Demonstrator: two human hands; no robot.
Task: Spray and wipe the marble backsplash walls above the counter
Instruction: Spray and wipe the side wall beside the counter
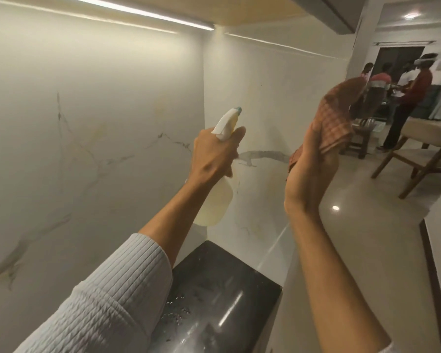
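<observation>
My left hand (215,151) grips the neck of a spray bottle (214,202) with pale yellow liquid. Its white nozzle (228,121) points up toward the corner where two white marble backsplash walls (92,118) meet. My right hand (308,174) is raised beside it, fingers closed on a checked orange cloth (334,121), close in front of the right-hand marble wall (267,80). That wall carries a grey vein at hand height. Neither the cloth nor the bottle clearly touches the marble.
A black glossy counter (222,301) with water droplets lies below my arms. A lit strip (138,11) runs under the upper cabinet. To the right, past the wall's end, are a tiled floor, a wooden chair (418,154) and several people standing far off.
</observation>
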